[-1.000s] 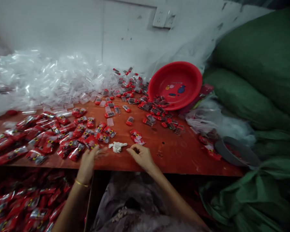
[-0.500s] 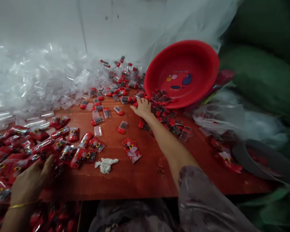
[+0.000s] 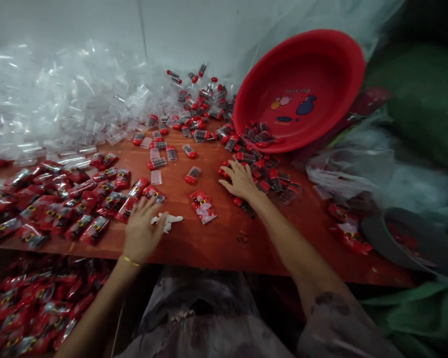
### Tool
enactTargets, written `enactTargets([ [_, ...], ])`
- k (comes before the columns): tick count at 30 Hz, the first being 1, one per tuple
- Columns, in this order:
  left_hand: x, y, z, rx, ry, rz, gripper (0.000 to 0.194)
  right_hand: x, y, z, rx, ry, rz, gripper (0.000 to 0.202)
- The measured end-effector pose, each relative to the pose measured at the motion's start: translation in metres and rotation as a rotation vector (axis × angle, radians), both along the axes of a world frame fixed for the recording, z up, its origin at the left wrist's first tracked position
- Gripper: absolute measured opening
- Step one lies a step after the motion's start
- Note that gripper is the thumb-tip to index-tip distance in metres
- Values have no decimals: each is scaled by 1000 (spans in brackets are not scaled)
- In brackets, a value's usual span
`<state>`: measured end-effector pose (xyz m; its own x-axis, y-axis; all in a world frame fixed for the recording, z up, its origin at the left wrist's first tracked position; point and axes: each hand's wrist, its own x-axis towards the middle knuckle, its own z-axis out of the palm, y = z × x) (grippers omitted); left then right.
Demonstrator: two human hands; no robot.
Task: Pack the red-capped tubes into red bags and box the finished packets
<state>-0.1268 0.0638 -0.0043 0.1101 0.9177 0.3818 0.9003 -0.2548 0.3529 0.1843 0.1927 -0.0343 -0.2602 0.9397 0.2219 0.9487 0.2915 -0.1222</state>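
My left hand (image 3: 144, 231) hovers over the front left of the table with its fingers apart, holding nothing. Beside its thumb lies a crumpled white scrap (image 3: 168, 222), partly covered by the hand. Red printed packets (image 3: 95, 229) are heaped to its left. My right hand (image 3: 241, 183) is open, fingers spread at the near edge of a pile of small clear containers with red ends and dark contents (image 3: 246, 157). A dark container (image 3: 244, 207) lies under its wrist. Between the hands a flat red printed packet (image 3: 203, 206) rests on the table.
A red basin (image 3: 302, 89) leans tilted at the back right, containers at its lip. Clear plastic sleeves (image 3: 59, 94) are piled at the back left. More red packets (image 3: 37, 303) lie below the table edge. At right are a grey bowl (image 3: 392, 238) and plastic bags (image 3: 343, 174).
My left hand has moved right, from the red packets to beside the white scrap. My right hand has drawn back slightly toward me from deeper in the containers. The view has shifted.
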Motion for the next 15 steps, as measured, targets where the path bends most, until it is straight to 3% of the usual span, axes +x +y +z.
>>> enactTargets([
  [2,35,3,-6,-40,-26,-33,33,-7,-20,5,63,26,-3,45],
  [6,83,33,-9,-148,-49,65,42,-33,-58,12,122,103,50,40],
  [10,97,53,-2,-279,24,40,41,-44,-89,5,268,161,151,36],
  [13,97,50,2,-279,31,38,19,-36,-94,-8,447,234,254,41],
  [15,97,45,1,-249,26,31,15,-31,-91,-15,479,239,266,45],
])
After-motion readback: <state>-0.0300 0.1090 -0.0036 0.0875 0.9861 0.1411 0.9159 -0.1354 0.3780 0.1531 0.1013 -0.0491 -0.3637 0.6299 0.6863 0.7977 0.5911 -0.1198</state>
